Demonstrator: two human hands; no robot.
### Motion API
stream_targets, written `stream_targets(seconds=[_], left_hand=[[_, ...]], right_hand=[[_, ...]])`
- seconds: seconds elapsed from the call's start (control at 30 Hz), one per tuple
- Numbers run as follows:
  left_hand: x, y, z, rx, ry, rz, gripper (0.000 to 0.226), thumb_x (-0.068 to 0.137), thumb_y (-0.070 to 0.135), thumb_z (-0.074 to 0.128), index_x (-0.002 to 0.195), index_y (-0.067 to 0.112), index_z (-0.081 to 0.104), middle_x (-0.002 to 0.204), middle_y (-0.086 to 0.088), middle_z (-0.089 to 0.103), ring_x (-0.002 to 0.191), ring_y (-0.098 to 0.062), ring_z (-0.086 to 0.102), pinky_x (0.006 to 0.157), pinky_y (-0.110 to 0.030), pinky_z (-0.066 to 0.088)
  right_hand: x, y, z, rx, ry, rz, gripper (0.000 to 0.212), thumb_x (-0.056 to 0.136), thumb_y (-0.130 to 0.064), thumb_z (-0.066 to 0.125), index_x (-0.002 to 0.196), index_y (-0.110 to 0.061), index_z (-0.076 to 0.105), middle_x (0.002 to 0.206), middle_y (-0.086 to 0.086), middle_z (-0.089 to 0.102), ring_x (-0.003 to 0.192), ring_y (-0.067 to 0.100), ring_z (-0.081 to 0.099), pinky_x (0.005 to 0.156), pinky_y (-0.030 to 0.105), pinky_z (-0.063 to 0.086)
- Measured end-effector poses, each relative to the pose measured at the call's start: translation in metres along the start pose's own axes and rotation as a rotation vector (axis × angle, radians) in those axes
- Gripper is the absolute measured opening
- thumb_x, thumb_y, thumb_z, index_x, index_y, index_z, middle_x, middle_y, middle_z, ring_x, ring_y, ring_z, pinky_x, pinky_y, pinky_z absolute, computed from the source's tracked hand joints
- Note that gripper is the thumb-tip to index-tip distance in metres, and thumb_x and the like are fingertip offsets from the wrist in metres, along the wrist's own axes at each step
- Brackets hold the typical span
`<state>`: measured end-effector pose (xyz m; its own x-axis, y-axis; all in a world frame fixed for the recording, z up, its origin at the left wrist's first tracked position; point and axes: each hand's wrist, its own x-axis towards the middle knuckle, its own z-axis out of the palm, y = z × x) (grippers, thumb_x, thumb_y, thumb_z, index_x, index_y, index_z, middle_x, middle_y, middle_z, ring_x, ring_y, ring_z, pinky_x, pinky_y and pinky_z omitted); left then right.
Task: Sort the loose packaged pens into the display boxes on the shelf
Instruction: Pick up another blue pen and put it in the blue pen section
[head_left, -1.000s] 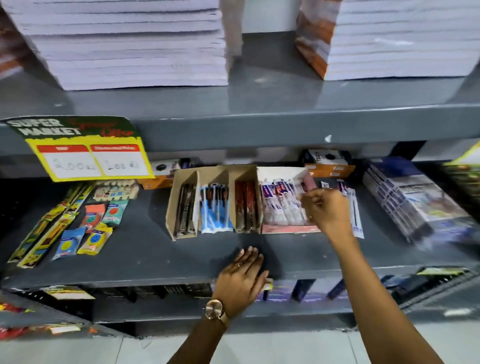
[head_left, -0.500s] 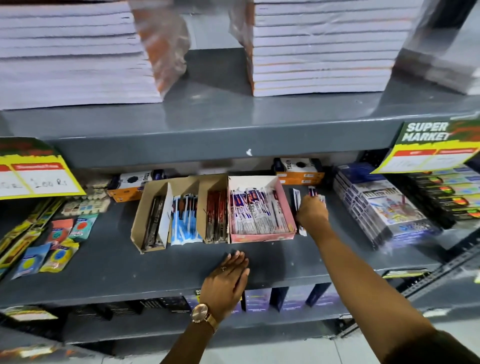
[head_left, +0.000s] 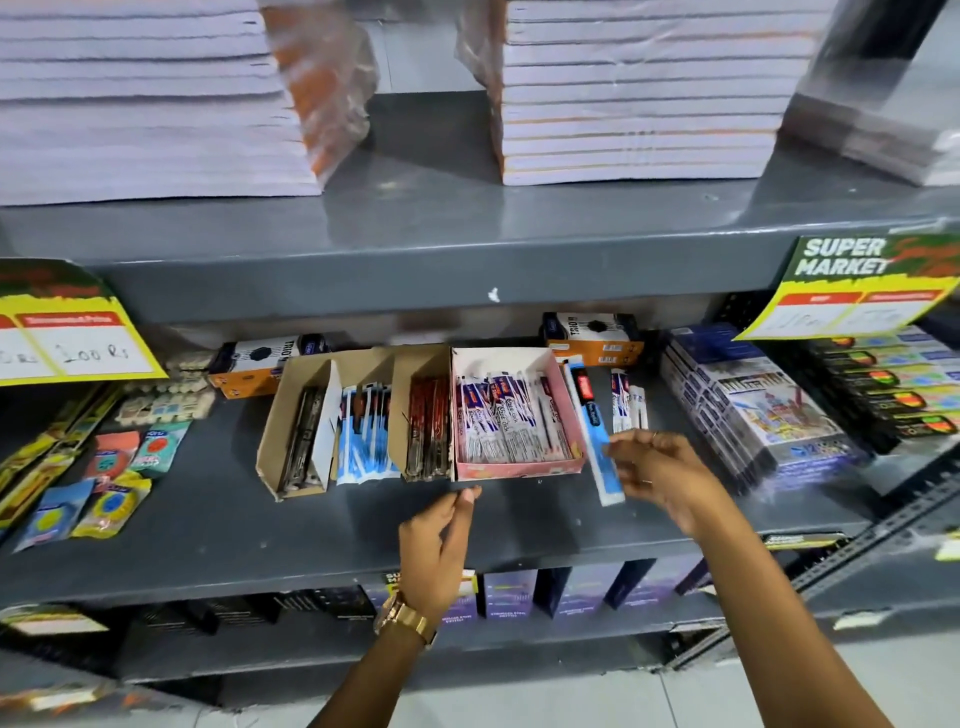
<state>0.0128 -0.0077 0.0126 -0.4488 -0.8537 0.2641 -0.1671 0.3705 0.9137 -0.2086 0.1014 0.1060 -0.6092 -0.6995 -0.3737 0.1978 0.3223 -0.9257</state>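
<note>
Right hand (head_left: 655, 475) pinches the lower end of a loose blue-packaged pen (head_left: 595, 434) just right of the pink display box (head_left: 519, 470) at centre frame, likely to lift it in, while the left hand (head_left: 436, 540) hovers empty, fingers loosely curled, below the box front.

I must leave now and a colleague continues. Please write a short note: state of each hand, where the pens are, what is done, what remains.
Left hand: empty, open, near the pink box front.
Right hand: fingertips at the blue packaged pen lying loose beside the pink box; grip unclear.
More loose pens lie behind the right hand.
Done: pink box and brown divided box already hold pens.
Left: box the loose pens.
</note>
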Motion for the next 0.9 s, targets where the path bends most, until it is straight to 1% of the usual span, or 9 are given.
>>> stream_targets(seconds=[0.07,0.13,0.2,0.27,0.3,0.4,0.5,0.67,0.9], left_hand=[[0.006,0.016,0.003,-0.290,0.002,-0.169,0.029,0.095,0.040,0.053,0.101,0.020,0.074,0.087,-0.003,0.073,0.080,-0.017,0.068,0.077,-0.030,0.051],[0.014,0.033,0.004,-0.519,-0.030,-0.378,0.031,0.097,0.023,0.051,0.111,0.000,0.068,0.106,-0.015,0.071,0.096,-0.022,0.070,0.082,-0.028,0.055],[0.020,0.044,0.004,-0.645,-0.090,-0.580,0.030,0.098,0.022,0.048,0.110,0.000,0.065,0.107,-0.016,0.069,0.095,-0.021,0.069,0.076,-0.024,0.057],[0.023,0.048,0.004,-0.742,-0.147,-0.733,0.028,0.097,0.027,0.049,0.107,0.005,0.064,0.105,-0.015,0.070,0.094,-0.024,0.068,0.073,-0.028,0.057],[0.023,0.049,0.005,-0.781,-0.174,-0.777,0.031,0.096,0.028,0.050,0.109,0.004,0.064,0.106,-0.018,0.070,0.095,-0.027,0.068,0.075,-0.031,0.057],[0.018,0.044,0.005,-0.794,-0.222,-0.849,0.038,0.096,0.030,0.053,0.109,-0.004,0.063,0.107,-0.023,0.070,0.098,-0.031,0.069,0.082,-0.037,0.057],[0.014,0.042,0.003,-0.812,-0.245,-0.888,0.039,0.097,0.029,0.051,0.110,-0.005,0.063,0.108,-0.023,0.069,0.096,-0.029,0.069,0.076,-0.035,0.059],[0.013,0.033,-0.002,-0.805,-0.242,-0.871,0.038,0.096,0.028,0.051,0.112,-0.005,0.062,0.107,-0.022,0.070,0.096,-0.029,0.070,0.073,-0.034,0.059],[0.018,0.028,-0.012,-0.799,-0.204,-0.832,0.035,0.097,0.026,0.051,0.109,-0.004,0.063,0.107,-0.022,0.070,0.098,-0.030,0.069,0.080,-0.036,0.057]], right_hand=[[-0.024,0.010,0.010,0.026,-0.136,0.046,0.012,0.087,-0.002,0.061,0.082,-0.010,0.068,0.075,0.007,0.067,0.063,0.016,0.061,0.056,0.022,0.058],[-0.041,0.023,0.021,0.017,-0.234,0.087,0.009,0.085,-0.003,0.064,0.085,-0.010,0.069,0.079,0.008,0.068,0.065,0.017,0.063,0.061,0.024,0.057],[-0.054,0.036,0.033,0.000,-0.297,0.131,0.008,0.084,-0.003,0.066,0.086,-0.010,0.068,0.076,0.005,0.068,0.061,0.012,0.062,0.059,0.022,0.056],[-0.064,0.048,0.044,-0.014,-0.331,0.170,0.008,0.084,-0.001,0.065,0.085,-0.009,0.066,0.072,0.003,0.066,0.057,0.010,0.060,0.055,0.020,0.054],[-0.067,0.053,0.049,-0.028,-0.338,0.185,0.008,0.084,-0.001,0.065,0.084,-0.009,0.066,0.072,0.003,0.065,0.057,0.010,0.058,0.054,0.021,0.052],[-0.072,0.060,0.057,-0.069,-0.327,0.213,0.008,0.084,-0.002,0.065,0.083,-0.010,0.065,0.074,0.003,0.066,0.058,0.010,0.059,0.052,0.019,0.055],[-0.073,0.063,0.060,-0.082,-0.303,0.231,0.005,0.084,-0.003,0.066,0.084,-0.008,0.065,0.074,0.002,0.070,0.057,0.008,0.066,0.053,0.019,0.057],[-0.075,0.066,0.063,-0.066,-0.301,0.232,0.005,0.083,-0.005,0.068,0.088,-0.007,0.068,0.072,0.000,0.074,0.059,0.008,0.070,0.055,0.021,0.058],[-0.070,0.056,0.074,-0.038,-0.381,0.190,0.019,0.077,-0.005,0.074,0.096,-0.004,0.072,0.078,0.002,0.078,0.065,0.009,0.072,0.059,0.021,0.059]])
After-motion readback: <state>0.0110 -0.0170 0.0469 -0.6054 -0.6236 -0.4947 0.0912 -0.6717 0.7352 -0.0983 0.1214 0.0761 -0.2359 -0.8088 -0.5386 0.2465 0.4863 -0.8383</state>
